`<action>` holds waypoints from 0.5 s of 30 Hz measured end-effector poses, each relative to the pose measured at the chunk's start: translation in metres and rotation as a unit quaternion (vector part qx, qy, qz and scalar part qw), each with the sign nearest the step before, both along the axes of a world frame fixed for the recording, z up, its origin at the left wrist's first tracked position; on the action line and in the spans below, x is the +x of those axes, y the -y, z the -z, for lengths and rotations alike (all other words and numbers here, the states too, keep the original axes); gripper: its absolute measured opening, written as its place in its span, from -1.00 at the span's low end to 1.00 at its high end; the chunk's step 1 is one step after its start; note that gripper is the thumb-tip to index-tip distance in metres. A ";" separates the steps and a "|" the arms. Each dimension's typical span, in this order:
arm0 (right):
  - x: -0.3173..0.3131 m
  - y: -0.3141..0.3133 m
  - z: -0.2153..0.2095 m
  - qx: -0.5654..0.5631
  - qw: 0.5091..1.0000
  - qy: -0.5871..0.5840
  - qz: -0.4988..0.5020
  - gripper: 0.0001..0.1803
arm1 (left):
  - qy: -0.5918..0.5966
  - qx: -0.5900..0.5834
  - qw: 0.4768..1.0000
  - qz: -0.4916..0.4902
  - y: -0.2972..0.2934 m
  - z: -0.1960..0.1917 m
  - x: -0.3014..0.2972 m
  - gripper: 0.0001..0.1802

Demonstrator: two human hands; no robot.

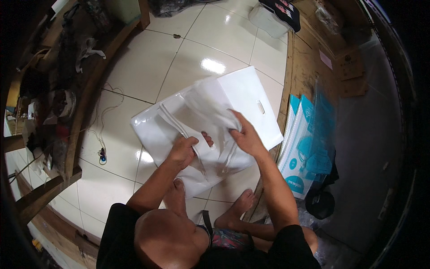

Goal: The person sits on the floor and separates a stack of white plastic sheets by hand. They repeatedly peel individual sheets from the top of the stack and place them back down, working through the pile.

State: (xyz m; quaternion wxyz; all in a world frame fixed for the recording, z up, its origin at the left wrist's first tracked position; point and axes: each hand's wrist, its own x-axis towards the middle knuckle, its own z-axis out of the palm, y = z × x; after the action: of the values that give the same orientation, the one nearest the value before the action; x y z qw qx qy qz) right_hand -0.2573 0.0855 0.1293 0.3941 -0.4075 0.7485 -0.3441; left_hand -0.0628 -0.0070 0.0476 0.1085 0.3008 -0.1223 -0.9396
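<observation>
I sit on the tiled floor with a stack of white plastic bags laid out in front of me; the top one has a cut-out handle slot. My left hand pinches the edge of a clear plastic sleeve lying on the stack. My right hand grips the same clear sleeve near its other side, where the film bunches up. Both my bare feet show below the stack.
Teal and white printed packages lean against a wooden edge at the right. A white box stands at the far top. A cluttered wooden bench runs along the left, with a cable and plug on the tiles.
</observation>
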 end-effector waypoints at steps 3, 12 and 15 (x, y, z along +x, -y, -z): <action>0.001 0.002 0.004 -0.015 0.996 0.079 0.033 -0.27 | 0.032 -0.087 0.996 0.006 -0.003 -0.005 -0.003 -0.56; 0.033 0.007 0.019 0.045 0.997 -0.015 -0.069 -0.22 | 0.049 -0.005 0.997 -0.057 -0.007 -0.009 -0.018 -0.56; 0.010 0.006 0.008 0.036 0.999 0.022 -0.020 -0.31 | -0.004 -0.026 1.000 0.011 0.000 0.000 0.000 -0.51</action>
State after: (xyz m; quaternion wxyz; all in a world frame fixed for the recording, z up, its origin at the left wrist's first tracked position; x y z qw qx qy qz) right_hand -0.2475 0.0796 0.1211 0.4317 -0.4006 0.7433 -0.3173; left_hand -0.0626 -0.0069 0.0479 0.1068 0.2926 -0.1492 -0.9385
